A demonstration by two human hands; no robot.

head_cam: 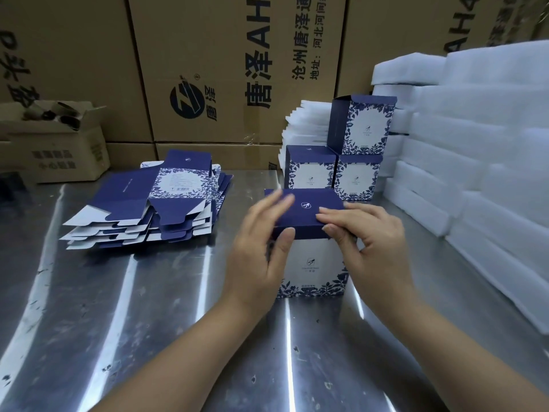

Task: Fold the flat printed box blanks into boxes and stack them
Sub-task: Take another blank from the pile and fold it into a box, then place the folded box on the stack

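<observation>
Where the steel table (pixel 133 322) meets the wall of big printed shipping cartons (pixel 208 55) at the far left, a small open carton (pixel 59 150) sits with dark items inside that are too blurred to name. Just right of it, near the back of the table, lies a loose pile of flat box blanks (pixel 154 203), navy with white and blue leaf print, their flaps fanned out toward the front-left. Right of centre, the left hand (pixel 261 245) reaches onto the box (pixel 312 263) being closed. Its fingers are stretched nearly straight across the navy lid and its thumb is set against the lid's front edge; the hand is blurred, so it seems to be pressing rather than gripping. The box stands upright on the table, white front panel with a leaf border facing the camera. The right hand (pixel 368 236) meets it from the other side, forefinger lying on the lid, the other fingers bent at the front edge and the thumb beneath, pinching that edge. Behind the hands stand three folded boxes (pixel 356 176), two side by side on the table and touching, a third on top of the right one with its lid flap raised. Stacks of white foam sheets (pixel 481 150) fill the table's right side, some just behind the boxes.
</observation>
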